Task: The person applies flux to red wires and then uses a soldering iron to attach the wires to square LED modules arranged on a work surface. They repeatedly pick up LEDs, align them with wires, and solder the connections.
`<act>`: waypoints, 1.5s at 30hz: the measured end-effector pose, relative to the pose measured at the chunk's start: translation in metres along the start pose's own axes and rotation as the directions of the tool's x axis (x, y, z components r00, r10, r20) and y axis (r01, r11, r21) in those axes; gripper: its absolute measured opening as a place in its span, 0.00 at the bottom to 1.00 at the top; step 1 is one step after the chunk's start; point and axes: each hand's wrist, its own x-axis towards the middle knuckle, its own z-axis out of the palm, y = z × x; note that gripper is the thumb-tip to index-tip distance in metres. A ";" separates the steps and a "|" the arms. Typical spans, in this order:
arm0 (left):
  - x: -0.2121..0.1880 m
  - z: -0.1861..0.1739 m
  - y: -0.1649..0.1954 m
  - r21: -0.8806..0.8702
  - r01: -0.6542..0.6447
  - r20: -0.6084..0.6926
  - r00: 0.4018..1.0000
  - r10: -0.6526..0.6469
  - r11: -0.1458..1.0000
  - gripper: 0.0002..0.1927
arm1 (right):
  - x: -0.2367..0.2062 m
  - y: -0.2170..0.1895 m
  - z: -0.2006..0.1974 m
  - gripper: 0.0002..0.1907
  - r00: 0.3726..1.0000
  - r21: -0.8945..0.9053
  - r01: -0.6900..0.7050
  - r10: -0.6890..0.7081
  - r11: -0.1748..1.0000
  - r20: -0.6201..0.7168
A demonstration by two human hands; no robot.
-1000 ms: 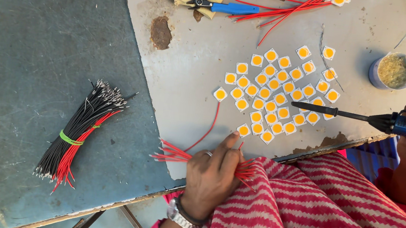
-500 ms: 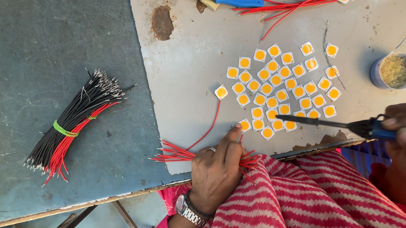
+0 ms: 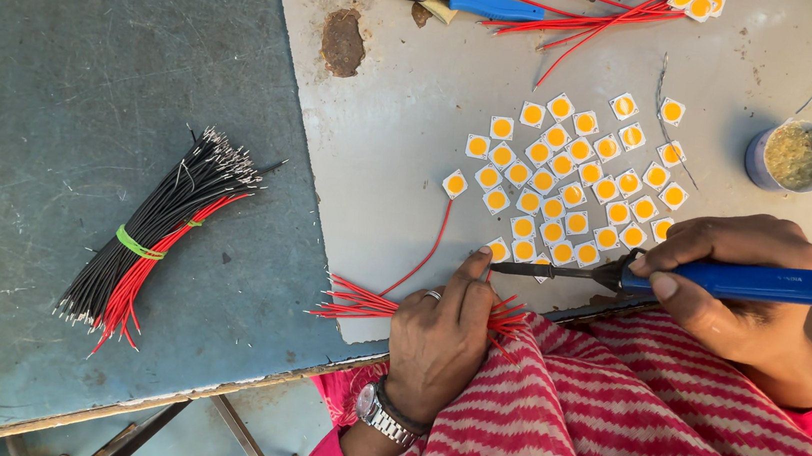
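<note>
My right hand [image 3: 737, 283] grips a blue-handled soldering iron [image 3: 702, 280]; its dark tip reaches left to a small white square chip with a yellow centre [image 3: 497, 249] at the near edge of the grey board [image 3: 389, 106]. My left hand [image 3: 440, 337] presses its forefinger down beside that chip and rests on a fan of short red wires [image 3: 358, 303]. Several more such chips [image 3: 572, 175] lie in a loose cluster above. One chip [image 3: 454, 184] has a red wire attached.
A banded bundle of black and red wires [image 3: 154, 232] lies on the blue-grey table at left. Blue-handled cutters [image 3: 480, 3] and more red wires [image 3: 589, 21] sit at the board's far edge. A small round tin [image 3: 791, 156] stands at right. A red striped shawl covers my lap.
My right hand has brought the soldering iron leftward, so its tip now meets the chip by my left forefinger. My left hand has stayed on the red wires.
</note>
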 end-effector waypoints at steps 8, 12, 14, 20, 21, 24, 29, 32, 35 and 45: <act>-0.001 0.003 0.000 0.010 -0.004 -0.015 1.000 0.004 1.000 0.03 | 0.005 -0.005 -0.002 0.04 0.999 -0.049 0.047 -0.046 0.998 0.017; 0.000 0.003 0.000 0.029 -0.002 -0.015 1.000 0.002 1.000 0.03 | 0.010 -0.009 0.000 0.02 0.995 -0.060 0.088 -0.085 0.994 0.050; 0.000 0.002 0.001 0.028 0.001 -0.013 1.000 -0.001 1.000 0.03 | 0.011 -0.011 -0.001 0.02 0.992 -0.075 0.112 -0.106 0.991 0.070; 0.000 0.003 0.001 0.031 0.004 -0.019 1.000 -0.003 1.000 0.03 | 0.005 -0.017 -0.012 0.05 0.999 -0.115 0.032 -0.034 0.993 -0.018; 0.000 0.004 0.001 0.037 0.004 -0.014 1.000 -0.003 0.999 0.03 | 0.003 -0.018 -0.015 0.06 1.000 -0.128 0.003 -0.006 0.992 -0.028; 0.000 0.004 0.001 0.033 0.000 -0.020 1.000 0.001 0.999 0.04 | -0.002 -0.017 -0.019 0.06 0.998 -0.149 -0.046 0.040 0.988 -0.045; -0.001 0.004 0.001 0.021 0.006 -0.021 1.000 -0.005 1.000 0.04 | -0.005 -0.016 -0.016 0.06 0.997 -0.113 -0.041 0.034 0.993 -0.062; -0.001 0.003 0.001 0.013 0.007 -0.022 1.000 -0.007 1.000 0.04 | -0.007 -0.018 -0.015 0.08 0.990 -0.033 -0.096 0.092 0.995 -0.109; 0.000 0.002 0.002 0.002 0.010 -0.048 0.999 -0.010 1.000 0.04 | -0.010 -0.022 -0.015 0.11 0.977 0.022 -0.152 0.154 0.988 -0.148; 0.002 -0.016 -0.019 0.023 -0.087 0.020 0.996 0.087 0.996 0.03 | -0.005 -0.022 -0.013 0.09 0.999 -0.040 -0.016 0.015 0.999 -0.032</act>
